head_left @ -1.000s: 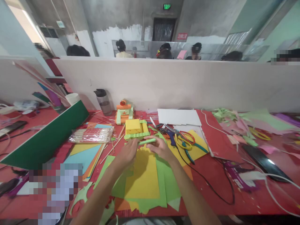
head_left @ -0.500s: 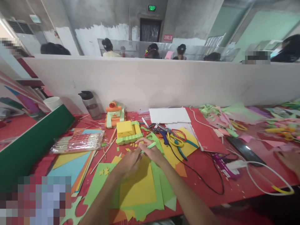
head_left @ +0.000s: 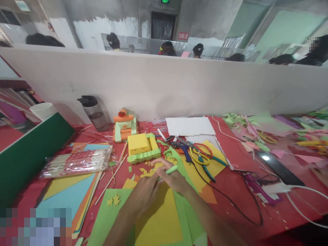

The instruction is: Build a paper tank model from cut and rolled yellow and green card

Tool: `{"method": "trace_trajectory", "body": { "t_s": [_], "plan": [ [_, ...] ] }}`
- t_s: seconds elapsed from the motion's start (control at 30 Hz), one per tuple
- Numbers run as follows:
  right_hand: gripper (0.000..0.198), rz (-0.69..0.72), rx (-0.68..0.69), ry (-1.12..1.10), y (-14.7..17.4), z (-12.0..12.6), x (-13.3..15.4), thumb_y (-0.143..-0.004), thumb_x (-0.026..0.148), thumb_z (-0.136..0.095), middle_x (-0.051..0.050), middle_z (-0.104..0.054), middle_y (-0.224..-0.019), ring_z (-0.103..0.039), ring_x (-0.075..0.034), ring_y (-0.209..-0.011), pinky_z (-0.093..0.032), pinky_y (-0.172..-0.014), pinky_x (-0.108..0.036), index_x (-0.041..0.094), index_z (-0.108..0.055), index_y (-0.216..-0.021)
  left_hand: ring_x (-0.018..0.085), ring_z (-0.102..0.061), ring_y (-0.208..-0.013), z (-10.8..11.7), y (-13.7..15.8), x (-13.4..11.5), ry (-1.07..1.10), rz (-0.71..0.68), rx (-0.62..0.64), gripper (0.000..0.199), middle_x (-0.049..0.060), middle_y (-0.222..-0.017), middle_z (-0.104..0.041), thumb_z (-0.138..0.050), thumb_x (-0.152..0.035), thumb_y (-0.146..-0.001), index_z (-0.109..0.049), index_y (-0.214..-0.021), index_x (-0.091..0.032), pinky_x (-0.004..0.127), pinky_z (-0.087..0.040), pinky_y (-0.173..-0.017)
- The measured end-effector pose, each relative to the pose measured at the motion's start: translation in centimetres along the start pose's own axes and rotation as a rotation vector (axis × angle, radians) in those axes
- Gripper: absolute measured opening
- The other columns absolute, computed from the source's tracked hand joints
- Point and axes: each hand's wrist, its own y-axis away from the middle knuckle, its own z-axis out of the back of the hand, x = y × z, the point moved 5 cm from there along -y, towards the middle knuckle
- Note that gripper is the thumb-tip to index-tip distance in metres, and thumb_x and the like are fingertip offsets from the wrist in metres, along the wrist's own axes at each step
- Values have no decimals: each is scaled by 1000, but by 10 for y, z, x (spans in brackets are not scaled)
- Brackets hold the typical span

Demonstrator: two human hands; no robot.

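My right hand [head_left: 174,180] grips a slim light green pen [head_left: 171,169], its lower end hidden by the fingers. My left hand [head_left: 145,189] is closed right against the right one, over a yellow paper sheet [head_left: 160,222]; what its fingers hold, if anything, is hidden. Under the yellow sheet lies green paper [head_left: 102,227], with small yellow paper stars [head_left: 116,199] on its left part. Just beyond my hands are yellow paper scraps [head_left: 146,171] and a yellow and green paper tank [head_left: 139,145]. An orange and green paper model [head_left: 124,126] stands behind it.
Scissors [head_left: 198,153] and a black cable [head_left: 230,205] lie to the right, with a phone [head_left: 280,167] and purple glue gun [head_left: 261,191] farther over. Packaged sticks [head_left: 77,162], a bottle [head_left: 93,114] and a green board [head_left: 33,153] stand left. A white partition [head_left: 153,85] closes the back.
The view has tilted down and come slightly closer, so the table things sit lower and more spread out. Both hands stay together, with the pen still in the right one.
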Motion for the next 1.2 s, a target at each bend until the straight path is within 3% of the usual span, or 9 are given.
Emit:
{"method": "trace_trajectory", "body": {
  "t_s": [0.13,0.2,0.33,0.47,0.67,0.8,1.2],
  "plan": [
    [30,-10,-157,-33,-3,21,-6,-92,49,-59,10,-34,-52,-29,-7,-42,-23,-40,-18,22,-64,-103,26,-66,-77,1,1,10,-117,94,-40,42,7,-80,-69,-33,-44,-102,-49,-132,-20,30,-40,-65],
    [28,-20,-250,-64,-2,33,-13,-93,48,-57,10,-32,-51,-23,-7,-40,-17,-38,-19,22,-65,-99,29,-68,-84,1,2,15,-202,132,-42,40,9,-85,-72,-37,-44,-100,-51,-129,-20,32,-41,-68],
    [28,-69,-230,31,3,37,-26,-92,43,-58,0,-62,-70,-50,-11,-53,-35,-45,-20,20,-67,-105,25,-69,-71,-2,3,15,-289,103,50,29,5,-78,-73,-35,-33,-101,-63,-100,-25,30,-36,-60],
    [21,-104,-177,185,7,31,-35,-91,36,-60,0,-64,-75,-58,-12,-58,-44,-53,-22,21,-68,-103,22,-69,-65,-2,2,11,-339,68,81,33,4,-71,-71,-34,-28,-101,-64,-87,-24,29,-32,-55],
    [8,-65,-220,308,1,32,-41,-91,31,-58,2,-63,-67,-59,-14,-57,-44,-54,-24,23,-58,-90,24,-69,-62,-14,-1,14,-432,32,158,24,5,-72,-71,-36,-20,-97,-59,-104,-22,29,-31,-51],
    [10,-29,-226,389,-1,34,-42,-89,27,-60,2,-61,-65,-54,-13,-55,-39,-52,-24,23,-56,-81,25,-68,-59,-19,-2,15,-455,26,197,27,3,-68,-70,-37,-14,-95,-53,-116,-22,28,-29,-49],
    [10,-30,-255,466,-1,33,-45,-88,27,-60,2,-62,-66,-55,-14,-56,-40,-52,-23,23,-57,-80,22,-65,-52,-22,-1,19,-428,-22,93,27,1,-61,-65,-36,-13,-96,-52,-114,-23,29,-26,-45]
  ]
}}
